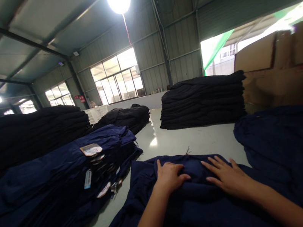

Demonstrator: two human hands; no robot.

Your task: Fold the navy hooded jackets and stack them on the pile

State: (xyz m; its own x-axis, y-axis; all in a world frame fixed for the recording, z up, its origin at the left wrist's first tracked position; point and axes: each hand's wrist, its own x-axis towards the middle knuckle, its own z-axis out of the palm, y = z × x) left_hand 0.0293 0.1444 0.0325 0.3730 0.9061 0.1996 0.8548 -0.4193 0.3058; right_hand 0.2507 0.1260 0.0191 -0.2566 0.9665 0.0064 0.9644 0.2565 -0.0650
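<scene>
A dark navy garment lies spread on the pale table right in front of me. My left hand rests on its upper part with the fingers curled into the cloth, gripping a fold. My right hand lies flat on the same garment just to the right, fingers stretched out and slightly apart. The two hands are about a hand's width apart.
A pile of navy garments with paper tags sits at the left. Stacks of black folded garments stand at the far left, back centre and back right. More navy cloth lies at the right, cardboard boxes behind it.
</scene>
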